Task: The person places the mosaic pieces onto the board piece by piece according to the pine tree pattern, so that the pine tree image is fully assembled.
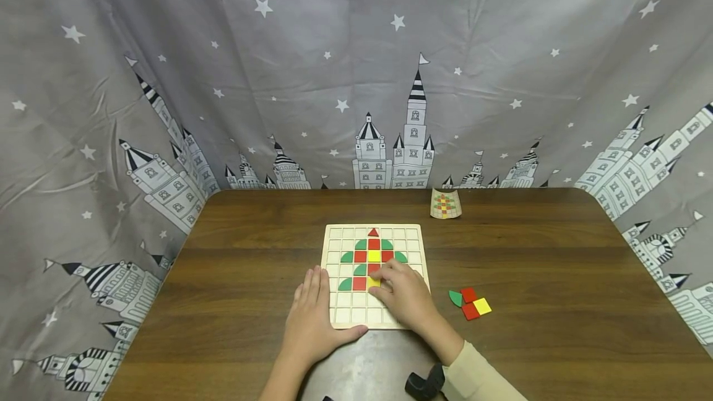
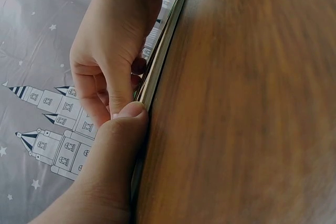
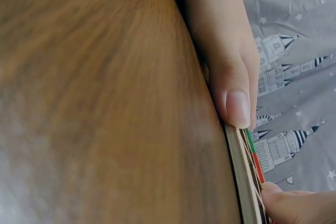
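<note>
A pale square grid board point(image 1: 412, 235) lies on the table, with red and yellow squares, green quarter-round tiles and a red triangle point(image 1: 373, 232) in its cells. My left hand point(image 1: 313, 320) rests along the board's left edge with straight fingers, its thumb stretched along the front edge. In the lower middle of the grid, my right hand point(image 1: 409, 296) pinches a yellow square tile point(image 1: 372, 283) between thumb and curled fingers, beside a red square point(image 1: 359, 283). Seen edge-on in the left wrist view, the tile is hidden behind the right hand point(image 2: 113, 40).
Right of the board lie a loose green quarter-round tile point(image 1: 455, 298), two red squares point(image 1: 470, 310) and a yellow square point(image 1: 482, 306). A curled pattern card point(image 1: 445, 204) sits near the wooden table's point(image 1: 250, 234) back edge, before a grey curtain. A black object point(image 1: 424, 383) is by the right sleeve.
</note>
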A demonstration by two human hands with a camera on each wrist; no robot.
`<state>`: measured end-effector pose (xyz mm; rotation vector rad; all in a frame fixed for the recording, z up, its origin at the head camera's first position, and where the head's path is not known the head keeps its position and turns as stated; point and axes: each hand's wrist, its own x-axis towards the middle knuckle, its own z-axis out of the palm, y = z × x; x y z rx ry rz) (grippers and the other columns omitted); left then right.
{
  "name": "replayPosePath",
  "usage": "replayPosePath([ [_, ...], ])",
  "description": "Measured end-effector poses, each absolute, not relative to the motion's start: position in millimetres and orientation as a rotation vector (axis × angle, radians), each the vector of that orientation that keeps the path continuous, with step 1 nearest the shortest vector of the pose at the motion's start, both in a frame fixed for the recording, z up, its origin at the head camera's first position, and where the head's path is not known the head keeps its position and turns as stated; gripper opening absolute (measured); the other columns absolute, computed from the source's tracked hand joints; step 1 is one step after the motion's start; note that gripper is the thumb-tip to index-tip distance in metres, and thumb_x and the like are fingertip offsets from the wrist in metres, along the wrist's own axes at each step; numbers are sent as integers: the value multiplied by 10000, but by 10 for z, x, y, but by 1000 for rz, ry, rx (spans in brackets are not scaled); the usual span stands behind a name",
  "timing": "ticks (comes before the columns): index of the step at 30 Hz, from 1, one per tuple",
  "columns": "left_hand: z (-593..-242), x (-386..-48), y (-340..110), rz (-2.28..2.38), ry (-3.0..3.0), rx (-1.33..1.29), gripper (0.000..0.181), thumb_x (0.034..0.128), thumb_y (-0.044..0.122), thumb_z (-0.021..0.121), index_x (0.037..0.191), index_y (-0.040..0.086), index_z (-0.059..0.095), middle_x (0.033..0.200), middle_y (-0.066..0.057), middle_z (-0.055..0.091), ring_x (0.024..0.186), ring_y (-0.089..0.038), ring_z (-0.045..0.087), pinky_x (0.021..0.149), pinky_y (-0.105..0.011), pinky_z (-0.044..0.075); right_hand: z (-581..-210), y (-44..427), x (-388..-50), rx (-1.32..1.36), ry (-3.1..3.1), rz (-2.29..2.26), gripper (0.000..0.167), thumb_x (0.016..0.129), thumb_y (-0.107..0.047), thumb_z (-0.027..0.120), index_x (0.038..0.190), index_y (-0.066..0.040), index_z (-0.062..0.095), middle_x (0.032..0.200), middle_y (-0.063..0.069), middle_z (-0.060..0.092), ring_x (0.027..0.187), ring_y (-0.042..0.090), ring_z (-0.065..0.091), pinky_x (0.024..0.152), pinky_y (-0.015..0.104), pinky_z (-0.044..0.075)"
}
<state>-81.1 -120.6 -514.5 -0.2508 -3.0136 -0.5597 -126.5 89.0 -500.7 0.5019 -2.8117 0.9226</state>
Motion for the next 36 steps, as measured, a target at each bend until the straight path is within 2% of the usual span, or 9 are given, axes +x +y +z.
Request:
replayPosePath([
  [16, -5146, -813, -1210, -581, -3026, -240, 1350, 637, 890, 608, 1567, -3, 208, 1653, -180, 180, 1544, -342, 156, 1223, -523, 246, -5009, 894, -1269, 542, -2790, 889, 216, 831, -322, 800, 1020, -218, 803, 980, -103, 661, 869, 93, 591, 719, 267, 480],
  [30, -5146, -809, -1210, -579, -3023, -245, 1353, 638, 886, 611, 1566, -10, 202, 1652, -184, 178, 1542, -345, 159, 1225, -519, 241, -4990, 894, -1223, 551, -2795, 892, 162, 837, -293, 796, 973, -206, 813, 998, -99, 661, 909, 105, 606, 750, 299, 514],
  [36, -5152, -806, -1211, -575, -3012, -248, 1349, 638, 879, 620, 1563, -13, 210, 1651, -182, 187, 1539, -348, 169, 1217, -526, 255, -4957, 948, -1183, 567, -2798, 930, 186, 830, -254, 803, 1008, -201, 797, 1010, -96, 663, 932, 108, 612, 767, 301, 522],
])
